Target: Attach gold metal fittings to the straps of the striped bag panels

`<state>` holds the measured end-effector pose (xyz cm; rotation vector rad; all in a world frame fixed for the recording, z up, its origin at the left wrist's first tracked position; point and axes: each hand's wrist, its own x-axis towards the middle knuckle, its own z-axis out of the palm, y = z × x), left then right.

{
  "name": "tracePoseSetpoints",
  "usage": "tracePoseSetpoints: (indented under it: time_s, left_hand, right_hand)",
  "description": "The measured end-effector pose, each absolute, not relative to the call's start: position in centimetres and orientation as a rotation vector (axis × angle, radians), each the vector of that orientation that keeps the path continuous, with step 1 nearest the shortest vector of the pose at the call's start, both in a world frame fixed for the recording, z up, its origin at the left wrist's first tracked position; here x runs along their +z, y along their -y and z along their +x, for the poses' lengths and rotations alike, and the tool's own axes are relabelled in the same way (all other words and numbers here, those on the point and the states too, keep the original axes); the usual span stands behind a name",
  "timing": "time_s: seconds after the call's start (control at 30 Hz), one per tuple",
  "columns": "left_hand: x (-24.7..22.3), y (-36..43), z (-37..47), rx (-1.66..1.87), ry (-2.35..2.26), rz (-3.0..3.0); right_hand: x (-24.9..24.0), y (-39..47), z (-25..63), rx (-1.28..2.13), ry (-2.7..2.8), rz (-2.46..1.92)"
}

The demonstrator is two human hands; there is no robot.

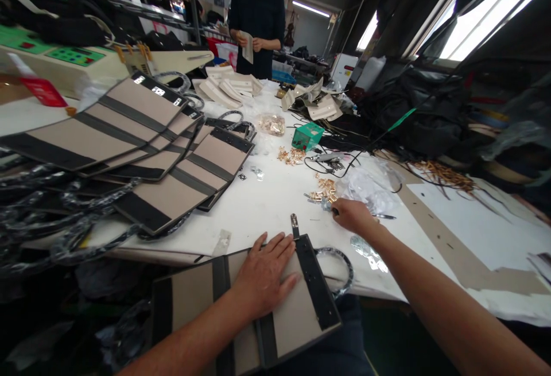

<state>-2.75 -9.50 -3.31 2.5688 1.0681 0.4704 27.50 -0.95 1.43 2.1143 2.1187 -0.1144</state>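
Observation:
A beige bag panel with black bands [297, 327] lies across my lap and the table's front edge. My left hand [267, 275] rests flat on it, fingers spread. From its right end curves a plastic-wrapped handle [350, 270]. A short black strap with a metal fitting [294, 224] sticks out past the panel's top edge, beside my left fingertips. Reaching forward over the table, my right hand [353, 215] has its fingers curled together at a pile of small gold-coloured metal parts [325, 186]. Whatever is between those fingertips is hidden.
Similar panels [189, 175] are stacked on the left. Farther back are a green box [307, 136] with cables, more metal pieces [291, 156] and clear plastic bags [365, 189]. Behind the table stands a person [257, 17] holding a light piece. A white sheet [469, 221] lies to the right.

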Motion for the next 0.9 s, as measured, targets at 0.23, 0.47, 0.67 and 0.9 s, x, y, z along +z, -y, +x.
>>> tracePoseSetpoints:
  time_s: [0.23, 0.47, 0.67, 0.9]
  left_hand:
    - [-3.5, 9.5, -2.9, 0.503, -1.048, 2.574]
    - [-3.6, 9.2, -2.7, 0.482, -1.051, 2.492]
    - [-3.4, 9.3, -2.7, 0.509, -1.042, 2.468]
    - [-3.5, 9.6, -2.8, 0.502, -1.053, 2.519]
  right_hand:
    - [4.4, 4.0, 22.8, -0.672, -2.348, 2.119]
    - [3.6, 6.0, 18.5, -1.404, -2.325, 1.913]
    - [3.0, 6.2, 18.2, -1.122, -2.456, 2.020]
    - [4.1, 7.7, 19.2, -1.265, -2.283, 2.117]
